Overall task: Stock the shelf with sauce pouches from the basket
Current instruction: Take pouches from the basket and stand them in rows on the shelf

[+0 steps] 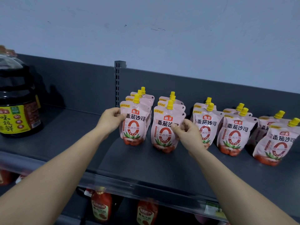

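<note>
Both hands are up on the grey shelf (146,164), left hand (110,120) pinching the upright front ketchup pouch (134,125) of the leftmost row by its left edge, right hand (186,135) gripping the neighbouring front pouch (164,132) just right of it, spouts pointing up.

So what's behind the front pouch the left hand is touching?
Behind the front pouch at the left hand, two more pouches stand in a row; their yellow caps and top edges show. Their lower bodies are covered.
</note>
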The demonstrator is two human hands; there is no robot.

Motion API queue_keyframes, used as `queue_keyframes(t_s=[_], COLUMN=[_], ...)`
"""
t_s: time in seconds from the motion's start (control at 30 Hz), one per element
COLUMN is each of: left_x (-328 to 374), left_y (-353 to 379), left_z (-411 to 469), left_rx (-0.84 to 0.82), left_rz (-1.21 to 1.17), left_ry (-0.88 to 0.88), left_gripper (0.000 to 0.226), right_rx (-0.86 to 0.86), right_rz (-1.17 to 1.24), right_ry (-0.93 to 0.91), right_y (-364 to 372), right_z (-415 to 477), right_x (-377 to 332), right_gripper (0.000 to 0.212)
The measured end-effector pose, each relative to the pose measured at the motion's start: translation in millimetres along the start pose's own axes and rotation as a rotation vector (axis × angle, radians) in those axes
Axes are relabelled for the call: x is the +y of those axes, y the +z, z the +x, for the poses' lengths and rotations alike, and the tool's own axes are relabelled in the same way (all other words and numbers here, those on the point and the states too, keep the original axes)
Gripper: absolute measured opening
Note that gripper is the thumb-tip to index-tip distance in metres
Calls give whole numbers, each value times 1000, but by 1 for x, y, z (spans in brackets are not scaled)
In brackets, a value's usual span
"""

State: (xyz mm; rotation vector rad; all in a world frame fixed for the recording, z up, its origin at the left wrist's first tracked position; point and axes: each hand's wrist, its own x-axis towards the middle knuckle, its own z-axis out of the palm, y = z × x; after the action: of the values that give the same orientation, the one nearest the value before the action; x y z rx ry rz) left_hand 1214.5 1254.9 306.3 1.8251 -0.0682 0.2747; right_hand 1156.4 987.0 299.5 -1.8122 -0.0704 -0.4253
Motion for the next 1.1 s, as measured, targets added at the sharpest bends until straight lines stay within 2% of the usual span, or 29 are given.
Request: queue_keyframes(t_s=[0.07,0.17,0.23,0.3,0.37,0.47,0.6,0.7,0.8,1.0,1.1], left_x=[0,4,7,9,12,17,26,31,34,27,18], left_y=[-1,-4,-6,-9,-14,-25,-46,-64,-83,-133,-162], left_z=[-3,-7,-10,-14,-20,-35,-61,-88,-120,-195,-236], left_rx=[30,76,86,84,78,68,35,64,105,147,193], left_rz=[72,207,314,404,505,762,1092,1244,1367,1546,1566], left_ry=[16,54,82,110,139,166,224,253,247,94,2], left_gripper=[8,14,22,31,39,48,46,42,39,34,35], right_rx=[-1,20,114,295,430,441,320,111,-85,-414,-511], right_rz=[-21,-101,-210,-330,-395,-457,-535,-625,-747,-799,-788], right_ry=[23,54,24,-66,-240,-491,-604,-591,-569,-607,-655], right_y=[0,1,2,1,3,10,29,46,64,109,137], right_z=[-2,-5,-8,-13,-20,-29,-43,-55,-71,-113,-140], right_x=[-1,-7,-11,-16,-24,-39,-58,-66,-69,-75,-78], right_gripper=[11,30,45,53,50,44,41,38,46,58,57])
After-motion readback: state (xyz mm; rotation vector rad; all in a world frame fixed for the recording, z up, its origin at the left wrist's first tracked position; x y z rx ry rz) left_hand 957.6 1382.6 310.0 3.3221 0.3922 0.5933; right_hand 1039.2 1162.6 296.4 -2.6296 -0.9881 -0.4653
